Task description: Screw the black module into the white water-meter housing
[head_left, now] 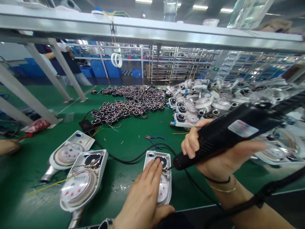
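Note:
My right hand [220, 160] is wrapped round a black electric screwdriver [234, 130], tilted down to the left. Its bit tip meets the right edge of a white water meter housing [168, 190], beside a black module [164, 161] in its upper part. Flat across that housing lies my left hand [143, 192], fingers stretched out, covering much of its left side and dial. Left of it, a second meter [79, 187] holds a black module with loose wires. Behind that is a third meter [69, 151] with a clear round dial.
Blue-handled pliers [156, 137] lie beyond the housing, near a black cable [124, 161]. Many wired black modules [133, 105] cover the back of the green bench [124, 197]. Meters [202, 98] are piled at right. A metal shelf [152, 30] crosses overhead. Another person's hand [9, 147] shows at left.

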`<state>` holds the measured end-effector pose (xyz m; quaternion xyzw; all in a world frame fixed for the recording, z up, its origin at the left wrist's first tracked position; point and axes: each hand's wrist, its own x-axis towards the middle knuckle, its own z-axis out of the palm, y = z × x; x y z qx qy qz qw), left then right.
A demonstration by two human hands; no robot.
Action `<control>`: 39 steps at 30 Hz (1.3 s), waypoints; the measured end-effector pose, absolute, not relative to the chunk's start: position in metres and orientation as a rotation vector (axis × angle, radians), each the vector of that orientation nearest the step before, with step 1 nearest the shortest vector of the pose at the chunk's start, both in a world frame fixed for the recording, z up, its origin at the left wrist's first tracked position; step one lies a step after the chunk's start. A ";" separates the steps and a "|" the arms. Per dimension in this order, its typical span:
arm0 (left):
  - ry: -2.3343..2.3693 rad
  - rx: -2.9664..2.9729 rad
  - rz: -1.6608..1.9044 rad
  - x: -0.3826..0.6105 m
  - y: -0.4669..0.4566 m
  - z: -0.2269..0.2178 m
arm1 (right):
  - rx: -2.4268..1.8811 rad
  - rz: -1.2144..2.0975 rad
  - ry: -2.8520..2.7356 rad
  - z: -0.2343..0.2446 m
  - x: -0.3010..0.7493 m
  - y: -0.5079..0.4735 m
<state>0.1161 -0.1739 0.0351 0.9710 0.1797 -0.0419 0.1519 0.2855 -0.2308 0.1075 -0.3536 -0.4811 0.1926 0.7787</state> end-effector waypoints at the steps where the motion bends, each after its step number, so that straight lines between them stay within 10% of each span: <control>1: 0.499 2.804 -0.077 0.115 -0.174 0.032 | -0.767 0.425 -1.053 0.105 0.284 -0.230; 39: 0.272 3.008 0.419 0.113 -0.164 -0.009 | -0.812 0.576 -1.029 0.097 0.266 -0.219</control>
